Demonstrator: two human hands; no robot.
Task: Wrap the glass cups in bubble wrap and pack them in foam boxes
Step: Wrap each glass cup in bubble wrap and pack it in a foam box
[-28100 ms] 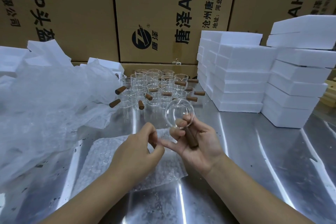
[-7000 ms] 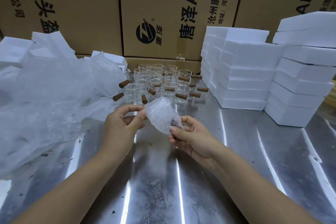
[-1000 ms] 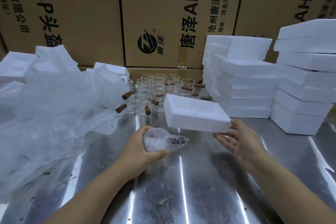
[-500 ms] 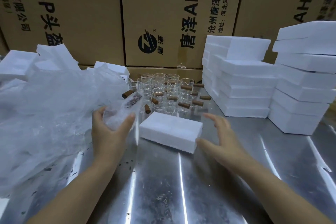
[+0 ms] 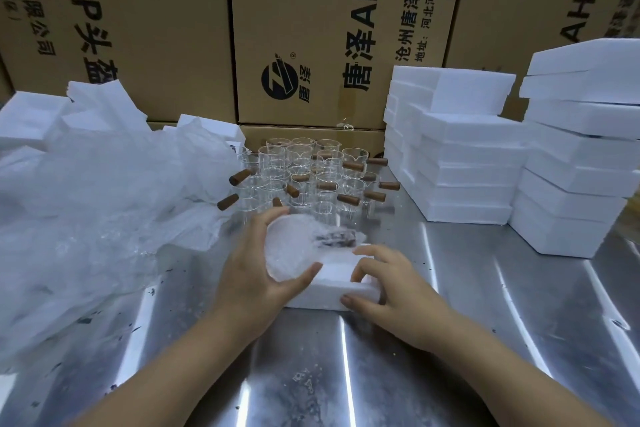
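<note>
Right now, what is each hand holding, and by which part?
Left hand grips the bubble-wrapped cup round its body; right hand grips the foam box at its right end.

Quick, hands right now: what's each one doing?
Left hand: grips the bubble-wrapped glass cup above the foam box.
Right hand: grips the foam box's right end, steadying it.

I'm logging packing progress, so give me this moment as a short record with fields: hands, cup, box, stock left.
left hand: grips the wrapped cup, held over the left end of the foam box
right hand: grips the foam box at its right end
foam box: lies on the metal table
wrapped cup: in bubble wrap, brown handle showing through, not yet in the box
unwrapped cups: cluster standing behind the box
spare foam boxes: stacked at right
bubble wrap pile: at left
</note>
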